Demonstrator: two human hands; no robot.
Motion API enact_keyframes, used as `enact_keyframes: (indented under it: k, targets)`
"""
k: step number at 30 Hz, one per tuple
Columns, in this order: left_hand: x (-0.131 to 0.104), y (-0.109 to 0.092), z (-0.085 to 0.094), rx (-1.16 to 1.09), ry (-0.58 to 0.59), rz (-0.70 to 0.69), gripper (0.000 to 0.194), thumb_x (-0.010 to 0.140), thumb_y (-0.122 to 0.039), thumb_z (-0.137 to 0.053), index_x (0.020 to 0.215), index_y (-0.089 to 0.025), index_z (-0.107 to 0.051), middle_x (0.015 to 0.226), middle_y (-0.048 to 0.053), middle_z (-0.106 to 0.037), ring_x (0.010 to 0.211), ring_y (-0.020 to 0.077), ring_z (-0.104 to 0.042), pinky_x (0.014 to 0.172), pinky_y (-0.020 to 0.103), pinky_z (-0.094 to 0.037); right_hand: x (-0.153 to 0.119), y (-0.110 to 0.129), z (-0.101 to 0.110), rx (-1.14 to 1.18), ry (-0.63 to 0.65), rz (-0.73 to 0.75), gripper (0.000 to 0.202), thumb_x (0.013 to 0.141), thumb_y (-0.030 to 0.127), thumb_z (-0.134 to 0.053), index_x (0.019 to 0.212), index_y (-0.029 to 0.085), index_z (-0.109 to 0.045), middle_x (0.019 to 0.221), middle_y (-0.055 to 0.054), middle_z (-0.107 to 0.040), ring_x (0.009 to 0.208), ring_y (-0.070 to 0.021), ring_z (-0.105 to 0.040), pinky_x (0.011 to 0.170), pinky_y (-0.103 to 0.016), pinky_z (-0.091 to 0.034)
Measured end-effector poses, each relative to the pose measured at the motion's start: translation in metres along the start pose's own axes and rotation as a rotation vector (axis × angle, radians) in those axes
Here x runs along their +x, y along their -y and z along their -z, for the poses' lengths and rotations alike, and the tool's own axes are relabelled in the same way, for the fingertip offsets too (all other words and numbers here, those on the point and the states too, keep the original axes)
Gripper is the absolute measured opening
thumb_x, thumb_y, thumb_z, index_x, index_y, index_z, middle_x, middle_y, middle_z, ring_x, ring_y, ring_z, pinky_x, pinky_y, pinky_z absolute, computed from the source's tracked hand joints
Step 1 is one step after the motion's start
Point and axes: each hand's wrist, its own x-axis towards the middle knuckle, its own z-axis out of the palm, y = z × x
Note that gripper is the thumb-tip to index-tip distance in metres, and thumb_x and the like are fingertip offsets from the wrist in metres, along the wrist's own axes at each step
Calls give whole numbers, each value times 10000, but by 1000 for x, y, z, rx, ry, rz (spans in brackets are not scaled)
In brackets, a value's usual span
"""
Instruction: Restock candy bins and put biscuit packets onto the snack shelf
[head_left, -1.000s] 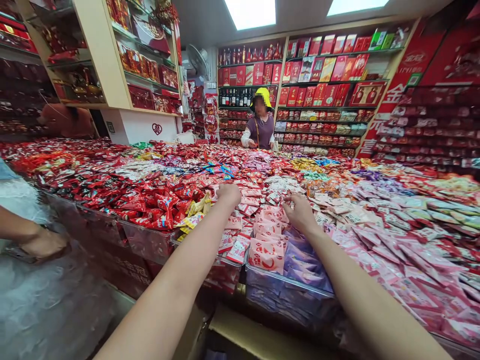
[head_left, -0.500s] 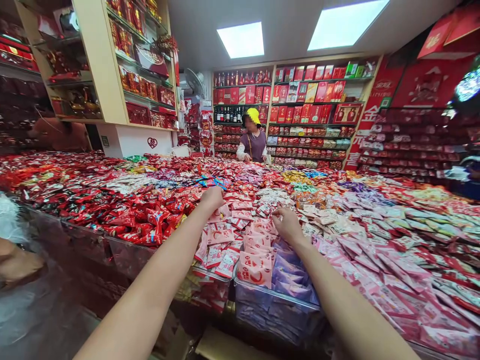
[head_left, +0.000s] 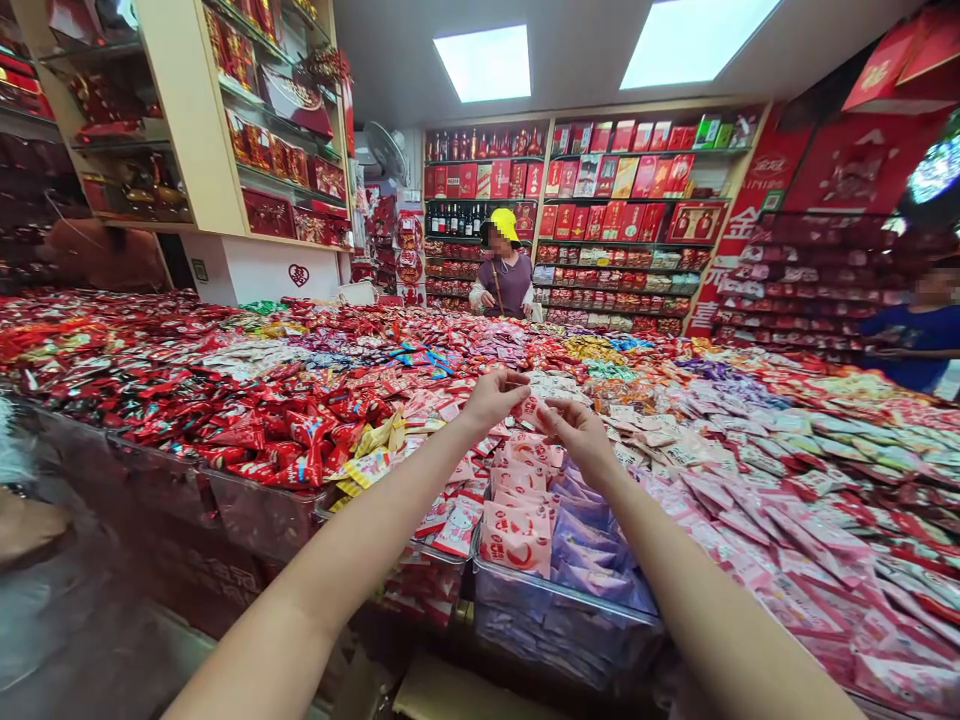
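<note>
You have open air above your fingers (head_left: 574, 411), and beyond them over the wrapped-candy heap (head_left: 499, 345) to the person in the yellow hat (head_left: 510, 285). A small red-and-pink packet (head_left: 529, 411) occupies the gap between your left hand (head_left: 491, 400) and right hand (head_left: 586, 443); below, stacked pink packets (head_left: 517, 500) block descent.

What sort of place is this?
Probably a shop selling sweets and wedding gifts: heaps of small wrapped packets fill the front, rows of red boxes line the back, and a double-happiness heart marks a white panel.
</note>
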Motion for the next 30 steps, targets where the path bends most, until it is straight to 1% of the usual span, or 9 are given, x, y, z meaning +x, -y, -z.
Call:
enact_keyframes:
  k: [5, 9, 13, 17, 20, 23, 25, 28, 30]
  targets:
    - [-2, 18, 5, -95, 45, 52, 142, 689, -145, -645, 824, -107, -620, 616, -20, -599, 531, 58, -516, 547, 193, -415, 1, 3, 6, -6, -52, -80, 425, 488, 458, -732, 763, 165, -597, 670, -21, -643, 594, -130, -567, 543, -267, -451]
    - [-3, 25, 8, -98, 137, 105, 101, 646, -179, -687, 685, -99, -639, 546, -22, -588, 483, 61, -495, 483, 187, -369, -1, 7, 8, -59, -59, -100, 402, 454, 433, -752, 716, 164, -608, 610, -3, -628, 535, -109, -529, 510, -251, -415]
    - [-5, 29, 7, -114, 164, 159, 137, 678, -224, -669, 641, -102, -618, 470, -46, -525, 419, 44, -449, 429, 173, -328, -2, 9, 10, -106, -49, -110, 406, 446, 436, -762, 703, 156, -618, 577, 0, -618, 496, -100, -503, 481, -246, -397]
    - [-12, 26, 4, -183, 203, 198, 198, 726, -303, -640, 779, -123, -576, 596, -23, -581, 488, 65, -537, 471, 178, -406, -5, 13, 10, -41, -98, -111, 430, 421, 444, -777, 693, 159, -603, 597, -1, -625, 514, -111, -534, 501, -260, -436]
    - [-17, 20, -1, -247, 212, 191, 322, 717, -256, -661, 968, -156, -485, 731, 1, -621, 585, 96, -602, 570, 234, -483, -7, 16, 9, -7, -69, -89, 418, 437, 453, -778, 671, 162, -590, 611, -3, -618, 545, -121, -554, 548, -282, -467]
    - [-21, 17, -5, -285, 174, 144, 423, 729, -192, -644, 1065, -188, -386, 768, -10, -607, 622, 95, -605, 637, 263, -500, -8, 15, 7, -98, -21, -19, 385, 513, 484, -743, 660, 162, -591, 631, -12, -606, 581, -125, -548, 578, -283, -461]
    - [-23, 16, -5, -255, 188, 34, 496, 718, -183, -649, 1115, -207, -352, 789, -14, -591, 653, 96, -603, 652, 248, -491, -8, 12, 5, -130, -4, 83, 393, 574, 478, -716, 798, 174, -606, 721, -18, -620, 656, -134, -563, 637, -291, -464]
    - [-26, 17, -3, -123, 325, -159, 595, 709, -206, -652, 1202, -212, -319, 740, -30, -558, 594, 84, -575, 597, 210, -462, -7, 9, 4, -161, 37, 211, 481, 633, 441, -692, 1036, 216, -556, 747, 9, -605, 682, -133, -562, 667, -292, -463]
    - [-25, 18, -1, -16, 391, -191, 605, 729, -233, -625, 1243, -208, -307, 724, -27, -567, 568, 86, -566, 573, 209, -449, -7, 9, 4, -209, 39, 197, 402, 641, 432, -682, 955, 202, -579, 647, 28, -566, 584, -120, -526, 583, -275, -450]
